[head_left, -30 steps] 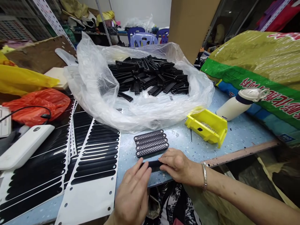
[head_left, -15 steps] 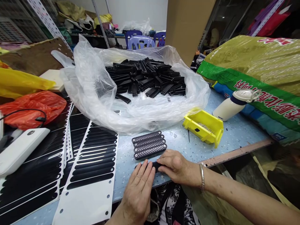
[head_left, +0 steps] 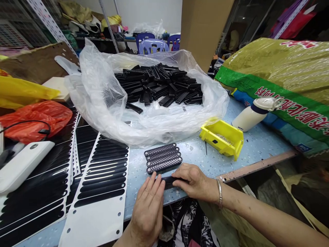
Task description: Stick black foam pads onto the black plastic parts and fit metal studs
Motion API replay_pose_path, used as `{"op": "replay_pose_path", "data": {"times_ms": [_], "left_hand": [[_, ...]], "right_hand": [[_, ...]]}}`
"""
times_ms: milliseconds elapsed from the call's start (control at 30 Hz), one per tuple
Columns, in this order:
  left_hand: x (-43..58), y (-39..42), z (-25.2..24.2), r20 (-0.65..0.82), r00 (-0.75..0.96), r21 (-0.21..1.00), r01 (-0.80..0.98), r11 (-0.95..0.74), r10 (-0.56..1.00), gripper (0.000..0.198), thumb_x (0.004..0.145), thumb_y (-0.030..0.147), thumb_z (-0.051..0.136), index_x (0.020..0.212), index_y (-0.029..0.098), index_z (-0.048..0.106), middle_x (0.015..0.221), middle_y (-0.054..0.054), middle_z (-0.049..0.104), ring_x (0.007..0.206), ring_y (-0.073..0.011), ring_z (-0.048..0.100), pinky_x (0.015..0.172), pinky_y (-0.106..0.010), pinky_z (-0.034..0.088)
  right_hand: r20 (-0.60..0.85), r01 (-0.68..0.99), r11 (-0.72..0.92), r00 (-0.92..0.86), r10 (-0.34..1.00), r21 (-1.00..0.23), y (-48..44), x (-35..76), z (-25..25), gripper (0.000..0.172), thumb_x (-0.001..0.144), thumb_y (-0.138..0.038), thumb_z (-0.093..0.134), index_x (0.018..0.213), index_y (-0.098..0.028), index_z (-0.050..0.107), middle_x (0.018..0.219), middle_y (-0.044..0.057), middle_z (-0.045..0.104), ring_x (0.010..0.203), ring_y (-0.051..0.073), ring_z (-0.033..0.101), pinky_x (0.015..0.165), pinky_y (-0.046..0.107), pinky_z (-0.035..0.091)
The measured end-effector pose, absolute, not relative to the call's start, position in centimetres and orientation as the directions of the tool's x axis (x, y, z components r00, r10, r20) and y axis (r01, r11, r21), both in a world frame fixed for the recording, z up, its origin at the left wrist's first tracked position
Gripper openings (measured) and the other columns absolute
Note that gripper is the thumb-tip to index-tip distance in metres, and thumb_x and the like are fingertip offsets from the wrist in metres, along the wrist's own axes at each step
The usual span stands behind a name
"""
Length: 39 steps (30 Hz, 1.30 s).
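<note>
Here: your black plastic strip [head_left: 171,181] lies on the speckled blue table [head_left: 218,164], between your hands, its long axis running sideways, roughly along the table's near edge.
Left hand [head_left: 147,209]: open, fingers spread, fingertips [head_left: 154,177] at the strip's left end.
Right hand [head_left: 195,181]: closed over the strip's right half, the nearer hand, holding it against the table.
Just beyond: four perforated black grilles [head_left: 163,158], side by side.

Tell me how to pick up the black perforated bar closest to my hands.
Probably best by its two short rounded ends, coming down from above on the black perforated bar. It lies flat, and its far long edge appears to sit against the next bar, so only the near edge is free, beside your right hand.
</note>
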State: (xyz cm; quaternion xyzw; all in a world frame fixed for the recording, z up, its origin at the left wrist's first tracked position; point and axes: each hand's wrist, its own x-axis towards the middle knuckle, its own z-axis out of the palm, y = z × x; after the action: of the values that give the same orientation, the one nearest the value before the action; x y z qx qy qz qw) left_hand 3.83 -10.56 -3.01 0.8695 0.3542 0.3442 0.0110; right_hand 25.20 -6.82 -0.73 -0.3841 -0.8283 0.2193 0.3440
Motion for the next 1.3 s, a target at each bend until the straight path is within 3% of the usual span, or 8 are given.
{"op": "replay_pose_path", "data": {"times_ms": [233,367,500,667,867,1033,1300], "left_hand": [[2.8,-10.1,-1.1,0.640,0.356,0.287,0.711,-0.642,0.681,0.034,0.083,0.001,0.059,0.116,0.010,0.059,0.105,-0.016,0.072,0.097,-0.0253,0.068,0.081,-0.038,0.051],[2.9,-9.8,-1.2,0.597,0.232,0.401,0.743,-0.535,0.768,0.028,0.084,0.014,0.063,0.112,0.012,0.061,0.088,-0.009,0.071,0.076,-0.0193,0.067,0.068,-0.031,0.052],[3.1,-9.1,-1.5,0.431,0.185,0.563,0.709,-0.424,0.883,0.027,0.086,0.030,0.062,0.108,0.014,0.064,0.070,-0.001,0.062,0.054,-0.0119,0.057,0.049,-0.023,0.046],[3.0,-8.8,-1.9,0.363,0.217,0.615,0.675,-0.408,0.906,0.017,0.087,0.032,0.061,0.090,0.017,0.067,0.068,-0.001,0.060,0.056,-0.0117,0.057,0.053,-0.023,0.046],[2.9,-9.0,-2.3,0.354,0.222,0.617,0.675,-0.405,0.909,0.016,0.088,0.033,0.060,0.091,0.019,0.066,0.070,-0.001,0.060,0.060,-0.0129,0.058,0.056,-0.024,0.046],[3.0,-9.1,-2.2,0.357,0.215,0.615,0.678,-0.402,0.909,0.016,0.086,0.034,0.062,0.091,0.018,0.065,0.069,-0.001,0.058,0.060,-0.0139,0.058,0.056,-0.025,0.045],[2.8,-9.1,-2.4,0.329,0.247,0.608,0.683,-0.405,0.911,0.013,0.085,0.029,0.063,0.092,0.018,0.064,0.069,-0.001,0.057,0.061,-0.0152,0.057,0.056,-0.027,0.045]], "right_hand": [[0.519,0.440,0.708,-0.483,0.705,-0.553,-6.7,25.3,-1.2,0.015,0.090,-0.021,0.057,0.094,-0.012,0.068,0.072,0.009,0.070,0.066,0.019,0.060,0.063,0.033,0.050],[0.469,0.460,0.673,-0.487,0.737,-0.580,-7.0,25.2,-1.0,0.015,0.090,-0.021,0.056,0.094,-0.011,0.066,0.073,0.010,0.068,0.068,0.020,0.060,0.063,0.033,0.050],[0.406,0.522,0.596,-0.440,0.801,-0.610,-7.5,24.9,-0.3,0.013,0.084,-0.019,0.054,0.091,-0.013,0.064,0.075,0.009,0.065,0.071,0.020,0.058,0.066,0.035,0.049],[0.329,0.579,0.497,-0.376,0.866,-0.647,-8.1,24.2,0.1,0.014,0.078,-0.022,0.058,0.088,-0.014,0.062,0.076,0.008,0.064,0.071,0.021,0.057,0.066,0.036,0.047],[0.359,0.602,0.431,-0.245,0.901,-0.672,-8.0,23.1,-0.5,0.027,0.078,-0.029,0.066,0.099,-0.013,0.064,0.077,0.008,0.066,0.069,0.021,0.059,0.065,0.034,0.047],[0.316,0.633,0.399,-0.246,0.916,-0.663,-7.5,22.8,-0.5,0.019,0.075,-0.032,0.071,0.080,-0.014,0.067,0.069,0.006,0.064,0.065,0.019,0.058,0.060,0.030,0.044],[0.229,0.647,0.385,-0.315,0.921,-0.658,-7.3,23.3,-0.2,0.032,0.067,-0.041,0.081,0.082,-0.015,0.069,0.072,0.004,0.063,0.069,0.019,0.057,0.062,0.029,0.044]]}}
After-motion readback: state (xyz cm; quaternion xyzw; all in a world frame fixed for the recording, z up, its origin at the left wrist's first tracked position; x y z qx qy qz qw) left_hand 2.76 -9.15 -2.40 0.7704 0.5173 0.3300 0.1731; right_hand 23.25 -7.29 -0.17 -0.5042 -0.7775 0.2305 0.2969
